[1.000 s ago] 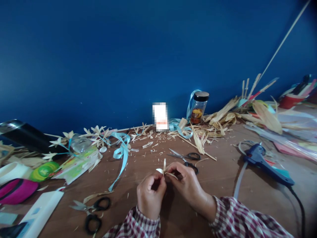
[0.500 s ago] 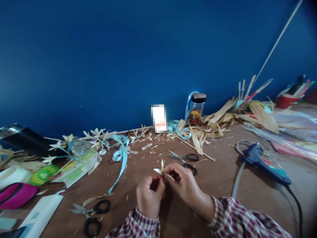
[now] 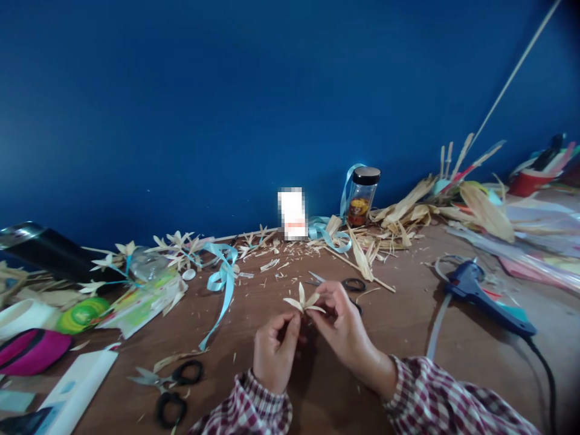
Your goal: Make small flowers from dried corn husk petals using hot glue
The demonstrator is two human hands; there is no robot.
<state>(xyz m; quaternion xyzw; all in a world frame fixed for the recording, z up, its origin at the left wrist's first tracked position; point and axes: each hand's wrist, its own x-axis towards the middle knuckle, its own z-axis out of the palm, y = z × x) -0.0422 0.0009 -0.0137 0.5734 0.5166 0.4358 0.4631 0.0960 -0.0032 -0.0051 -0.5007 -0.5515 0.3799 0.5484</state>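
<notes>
A pale corn husk flower with several pointed petals is held up above the brown table, low in the middle of the head view. My left hand pinches its base between thumb and forefinger. On the other side, the curled fingers of my right hand are closed at the right-hand petals; their tips are partly hidden. Just behind the right hand lies a pair of scissors, partly covered by it. Another pair of scissors rests open to the left of my left hand.
A blue glue gun with a cord lies at right. Light-blue ribbon, husk scraps and a lidded jar stand toward the blue wall. Finished-looking husk flowers, a black bottle and a pink pouch crowd the left.
Both hands have lifted the flower slightly. More of its petals now show, spread apart, and the right fingers have shifted up along the right-hand petals.
</notes>
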